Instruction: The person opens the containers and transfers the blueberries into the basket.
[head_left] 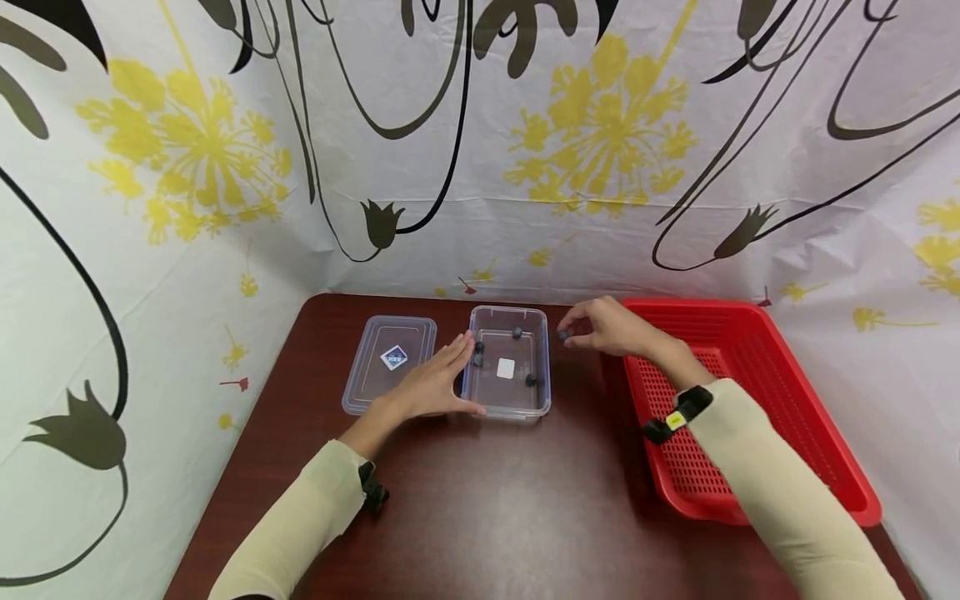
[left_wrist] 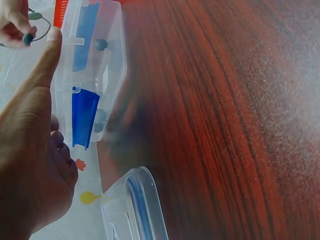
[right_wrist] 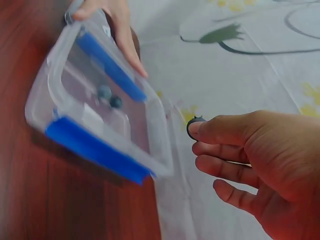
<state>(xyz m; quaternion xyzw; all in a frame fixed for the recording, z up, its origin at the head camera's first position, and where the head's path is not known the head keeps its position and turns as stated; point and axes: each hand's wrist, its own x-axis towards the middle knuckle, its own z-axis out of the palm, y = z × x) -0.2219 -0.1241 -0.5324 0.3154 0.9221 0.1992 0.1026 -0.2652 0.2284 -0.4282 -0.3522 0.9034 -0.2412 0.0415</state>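
Note:
A clear plastic container [head_left: 542, 398] stands open on the dark wooden table, with several small dark balls [head_left: 517, 332] inside. My left hand [head_left: 467, 372] lies against its left wall with straight fingers, thumb along the near corner; the left wrist view shows that thumb [left_wrist: 50, 50] beside the container [left_wrist: 107, 55]. My right hand [head_left: 573, 326] hovers just right of the container and pinches a small dark ball [head_left: 563, 335] at its fingertips. In the right wrist view the ball [right_wrist: 193, 121] sits at the index fingertip, near the container [right_wrist: 60, 75].
The container's clear lid [head_left: 390, 360] lies flat to its left, close behind my left hand. A red perforated basket [head_left: 757, 392] stands at the right, under my right forearm. A patterned cloth wall surrounds the table on three sides.

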